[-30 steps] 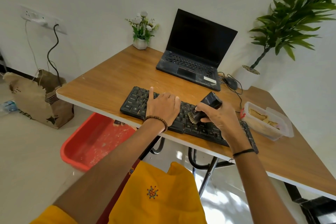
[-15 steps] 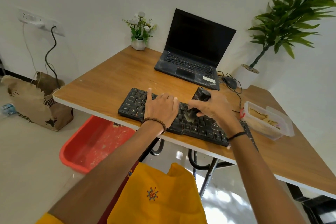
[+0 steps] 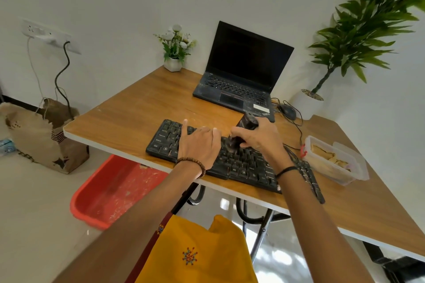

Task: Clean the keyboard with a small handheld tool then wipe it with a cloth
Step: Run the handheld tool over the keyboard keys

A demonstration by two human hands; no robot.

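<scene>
Keyboard (image 3: 241,165) centre frame, at desk (image 3: 142,108) edge. Our left hand (image 3: 197,145) lies flat on it; right hand (image 3: 259,138) grips the brush (image 3: 247,122), bristles on keys. Risk: hard strokes could shove it off the edge.

- On the black keyboard (image 3: 241,165), "Ctrl" is read at the near left corner.
- "Alt" is read twice in the same near row: once left of the left wrist and once right of it.
- Above "Ctrl", legends that look like "Shift" and "Caps Lock" are made out, though not with certainty.
- The remaining key legends are too small or blurred to be read.
- On the laptop (image 3: 239,76), a white sticker (image 3: 261,107) with dark print is seen; its print cannot be read.
- On the paper bag (image 3: 39,145), dark lettering along the bottom edge is too blurred to be read.
</scene>
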